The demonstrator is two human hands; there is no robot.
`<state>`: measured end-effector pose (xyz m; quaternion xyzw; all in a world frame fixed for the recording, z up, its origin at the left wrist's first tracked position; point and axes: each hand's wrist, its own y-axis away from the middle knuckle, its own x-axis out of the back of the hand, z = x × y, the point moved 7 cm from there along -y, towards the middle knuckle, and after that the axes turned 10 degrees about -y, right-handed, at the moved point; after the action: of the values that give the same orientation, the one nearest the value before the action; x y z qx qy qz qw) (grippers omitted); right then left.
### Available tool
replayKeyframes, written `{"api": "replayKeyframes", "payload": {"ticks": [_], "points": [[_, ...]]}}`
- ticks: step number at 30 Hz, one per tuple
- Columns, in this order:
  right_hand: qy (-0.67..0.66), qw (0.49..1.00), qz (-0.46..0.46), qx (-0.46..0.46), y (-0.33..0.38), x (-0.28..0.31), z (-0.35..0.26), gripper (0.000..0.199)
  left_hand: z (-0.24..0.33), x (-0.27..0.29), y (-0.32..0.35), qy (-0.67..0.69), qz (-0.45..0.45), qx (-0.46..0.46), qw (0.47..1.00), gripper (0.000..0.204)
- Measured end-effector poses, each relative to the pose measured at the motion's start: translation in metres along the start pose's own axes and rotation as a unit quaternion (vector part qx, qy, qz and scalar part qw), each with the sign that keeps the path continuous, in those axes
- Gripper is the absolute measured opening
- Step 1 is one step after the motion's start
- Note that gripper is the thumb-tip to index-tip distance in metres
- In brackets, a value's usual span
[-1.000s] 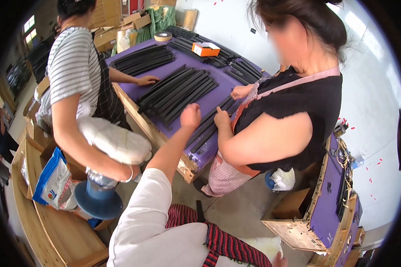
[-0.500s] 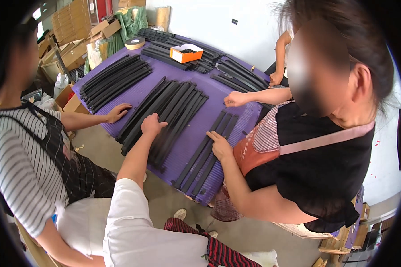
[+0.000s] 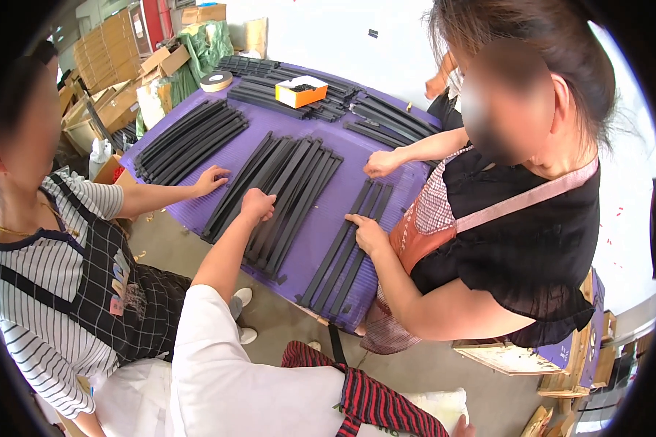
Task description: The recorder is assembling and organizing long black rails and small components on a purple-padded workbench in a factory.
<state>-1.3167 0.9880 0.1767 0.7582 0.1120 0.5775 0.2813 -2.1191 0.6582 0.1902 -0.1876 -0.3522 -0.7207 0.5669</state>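
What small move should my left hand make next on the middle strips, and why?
Probably slide the left hand a little along the black strips to square them: it rests closed on their near part, and their ends on the purple mat look uneven. The right hand is not in view.

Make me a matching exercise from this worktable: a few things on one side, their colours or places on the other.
Things:
1. tape roll
2. small box
3. table cover
4. left hand

Matches:
A. purple
B. orange and white, holding small dark parts
C. resting on the middle bundle of black strips
D. tan ring at the table's far left corner

Pairs: 1-D, 2-B, 3-A, 4-C
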Motion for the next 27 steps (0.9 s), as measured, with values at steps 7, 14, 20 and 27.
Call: {"api": "replayKeyframes", "payload": {"ticks": [7, 14, 20, 27], "points": [[-0.307, 0.915, -0.075, 0.250, 0.009, -0.011, -0.010, 0.074, 0.003, -0.025, 0.037, 0.153, -0.036, -0.034, 0.987, 0.067], [-0.119, 0.990, -0.003, 0.069, -0.028, -0.004, 0.007, 0.078, 0.001, -0.024, 0.106, 0.331, -0.101, -0.075, 0.935, 0.012], [-0.053, 0.996, 0.013, 0.064, -0.016, 0.012, -0.030, 0.075, -0.007, -0.040, 0.128, 0.352, -0.078, -0.113, 0.926, 0.018], [0.052, 0.975, 0.139, 0.167, -0.031, 0.028, -0.045, 0.071, -0.033, -0.061, 0.154, 0.342, -0.067, -0.103, 0.932, 0.020]]}}
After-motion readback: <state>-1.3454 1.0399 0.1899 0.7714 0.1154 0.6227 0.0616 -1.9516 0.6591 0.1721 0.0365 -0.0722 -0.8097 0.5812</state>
